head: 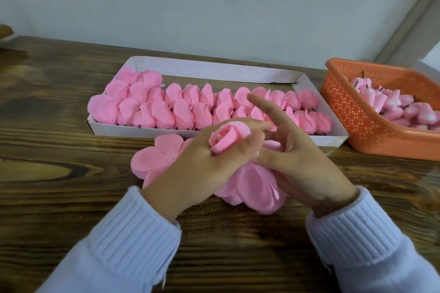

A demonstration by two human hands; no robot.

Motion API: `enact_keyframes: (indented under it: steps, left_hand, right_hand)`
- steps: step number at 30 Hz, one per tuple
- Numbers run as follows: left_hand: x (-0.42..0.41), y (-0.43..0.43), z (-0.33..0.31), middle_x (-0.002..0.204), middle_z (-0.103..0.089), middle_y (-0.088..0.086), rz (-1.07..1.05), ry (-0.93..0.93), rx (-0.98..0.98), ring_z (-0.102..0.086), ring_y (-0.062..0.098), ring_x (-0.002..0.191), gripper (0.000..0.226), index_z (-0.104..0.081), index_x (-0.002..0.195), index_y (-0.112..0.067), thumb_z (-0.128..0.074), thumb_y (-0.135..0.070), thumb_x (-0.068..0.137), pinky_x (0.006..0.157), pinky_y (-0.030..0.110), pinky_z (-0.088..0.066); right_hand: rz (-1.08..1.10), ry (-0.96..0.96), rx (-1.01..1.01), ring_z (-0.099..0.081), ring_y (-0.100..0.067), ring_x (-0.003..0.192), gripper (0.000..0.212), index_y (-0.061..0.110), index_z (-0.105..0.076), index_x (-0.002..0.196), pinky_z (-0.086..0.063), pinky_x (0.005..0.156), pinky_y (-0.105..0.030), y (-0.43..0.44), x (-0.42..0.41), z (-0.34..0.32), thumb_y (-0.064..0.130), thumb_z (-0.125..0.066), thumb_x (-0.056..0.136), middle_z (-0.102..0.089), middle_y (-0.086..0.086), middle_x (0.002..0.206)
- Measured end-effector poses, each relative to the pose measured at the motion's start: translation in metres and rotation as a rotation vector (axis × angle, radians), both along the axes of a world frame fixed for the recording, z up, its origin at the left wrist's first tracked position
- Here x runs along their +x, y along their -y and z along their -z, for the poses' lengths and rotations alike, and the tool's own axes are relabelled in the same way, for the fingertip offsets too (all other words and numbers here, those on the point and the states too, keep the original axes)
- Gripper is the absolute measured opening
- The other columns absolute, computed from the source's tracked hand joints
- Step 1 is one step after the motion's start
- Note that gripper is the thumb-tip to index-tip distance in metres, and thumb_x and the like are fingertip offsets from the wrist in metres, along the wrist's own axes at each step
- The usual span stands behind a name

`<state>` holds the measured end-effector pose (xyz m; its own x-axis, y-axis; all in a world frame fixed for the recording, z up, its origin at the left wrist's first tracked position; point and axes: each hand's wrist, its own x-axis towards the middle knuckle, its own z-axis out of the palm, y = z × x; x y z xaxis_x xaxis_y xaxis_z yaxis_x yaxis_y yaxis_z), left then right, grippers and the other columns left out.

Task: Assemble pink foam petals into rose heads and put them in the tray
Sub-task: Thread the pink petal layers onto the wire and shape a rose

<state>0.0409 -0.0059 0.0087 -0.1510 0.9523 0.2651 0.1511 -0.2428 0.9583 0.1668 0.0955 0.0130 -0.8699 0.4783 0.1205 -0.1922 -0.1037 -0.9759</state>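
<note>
My left hand (202, 166) grips a small rolled pink rose bud (227, 138) above the table. My right hand (300, 164) meets it from the right, index finger straight and pointing up. Its thumb and lower fingers pinch a pink foam petal layer (257, 188) that hangs under both hands. How the layer joins the bud is hidden. Flat flower-shaped petal pieces (159, 152) lie on the table to the left, partly under my left hand. Behind them, the white cardboard tray (214, 69) holds two rows of finished pink rose heads (185, 109).
An orange perforated basket (357, 126) at the right holds several pink buds (392, 104) with dark stems. The dark wooden table (59, 126) runs to a pale wall behind. My white knitted sleeves fill the lower corners.
</note>
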Motion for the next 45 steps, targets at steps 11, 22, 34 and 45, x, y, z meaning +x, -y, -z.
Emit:
enact_keyframes:
  steps: [11, 22, 34, 45]
  left_hand:
    - [0.004, -0.001, -0.001, 0.083, -0.068, -0.033, -0.196, 0.008, 0.137, -0.059, -0.020, 0.074, 0.035, -0.058, 0.116, -0.031, -0.051, -0.047, 0.086, 0.062, -0.003, -0.038]
    - [0.004, 0.000, 0.003, 0.079, -0.071, -0.010, -0.154, -0.045, 0.027, -0.065, 0.002, 0.072, 0.022, -0.070, 0.096, -0.033, -0.061, -0.049, 0.084, 0.062, 0.018, -0.051]
    - [0.006, -0.001, 0.002, 0.072, -0.068, -0.018, -0.138, -0.015, 0.125, -0.064, -0.004, 0.072, 0.014, -0.068, 0.080, -0.034, -0.057, -0.038, 0.087, 0.066, 0.006, -0.044]
    - [0.007, -0.008, 0.008, 0.110, -0.069, -0.005, -0.195, 0.407, 0.191, -0.059, 0.015, 0.119, 0.046, -0.066, 0.063, -0.027, -0.063, -0.073, 0.065, 0.097, 0.041, -0.050]
  right_hand:
    - [0.524, -0.010, 0.422, -0.064, -0.012, 0.060, 0.027, 0.021, -0.056, 0.099, -0.049, 0.053, -0.023, 0.012, -0.003, 0.001, 0.005, -0.071, 0.084, -0.073, -0.006, 0.072]
    - [0.708, -0.101, 0.794, -0.061, -0.005, 0.064, 0.017, 0.020, -0.061, 0.085, -0.045, 0.058, -0.017, 0.018, -0.003, 0.001, 0.012, -0.075, 0.079, -0.065, 0.013, 0.074]
    - [0.620, -0.297, 0.573, -0.068, -0.015, 0.080, 0.019, 0.015, -0.055, 0.096, -0.052, 0.070, -0.026, 0.021, -0.003, -0.001, 0.007, -0.069, 0.085, -0.069, 0.000, 0.087]
    - [0.314, -0.148, 0.428, -0.057, -0.012, 0.105, 0.033, 0.012, -0.052, 0.106, -0.042, 0.093, -0.027, 0.022, -0.008, 0.009, 0.021, -0.066, 0.078, -0.058, 0.003, 0.106]
